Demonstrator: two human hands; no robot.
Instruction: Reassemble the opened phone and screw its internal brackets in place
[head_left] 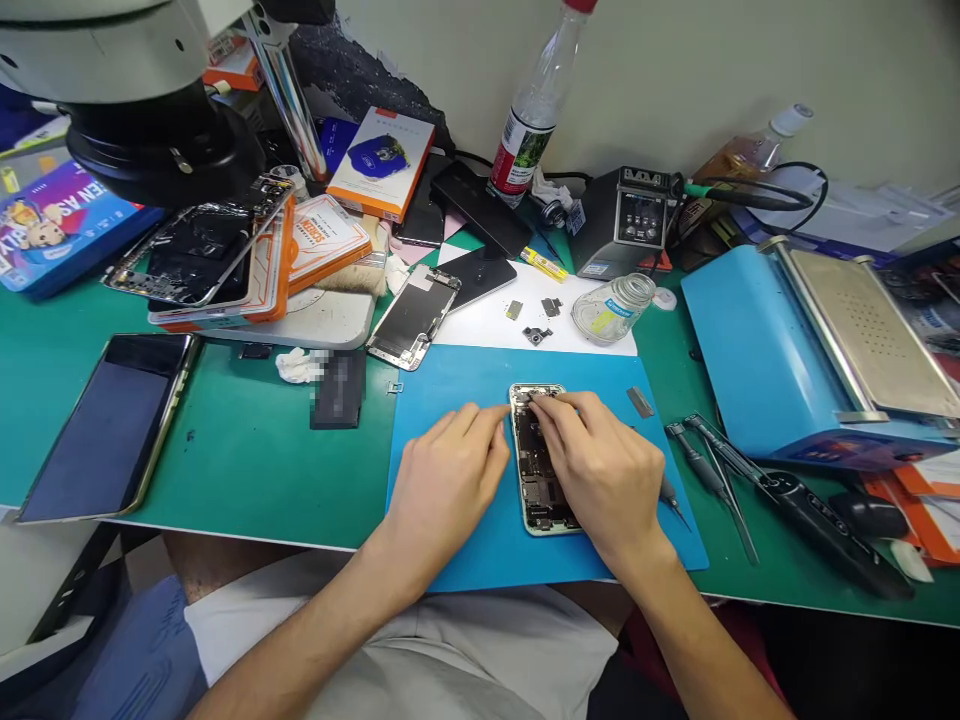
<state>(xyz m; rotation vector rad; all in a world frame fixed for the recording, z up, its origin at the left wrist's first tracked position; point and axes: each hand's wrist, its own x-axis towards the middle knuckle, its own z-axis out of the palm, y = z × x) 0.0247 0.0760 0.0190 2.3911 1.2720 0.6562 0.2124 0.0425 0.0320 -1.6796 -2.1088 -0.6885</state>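
Observation:
An opened phone [535, 490] lies on the blue mat [465, 560], its inner parts and battery bay facing up. My left hand [450, 480] is closed, fingers bent together, with the index fingertip against the phone's upper left edge. Over the phone's upper right, my right hand [600, 460] pinches thumb and fingers together at the top of the interior. Whatever small part sits between those fingertips is hidden. Beneath the right hand's outer side a screwdriver [671, 493] partly shows. A small metal plate [640, 402] lies on the mat to the right.
A removed screen [415, 317], black battery [339, 392] and small camera part [537, 336] lie beyond the mat. A glass jar [611, 312] stands behind it. Tweezers [731, 500] and a blue heating machine [750, 350] are right; another phone [112, 420] lies left. A microscope [150, 100] overhangs.

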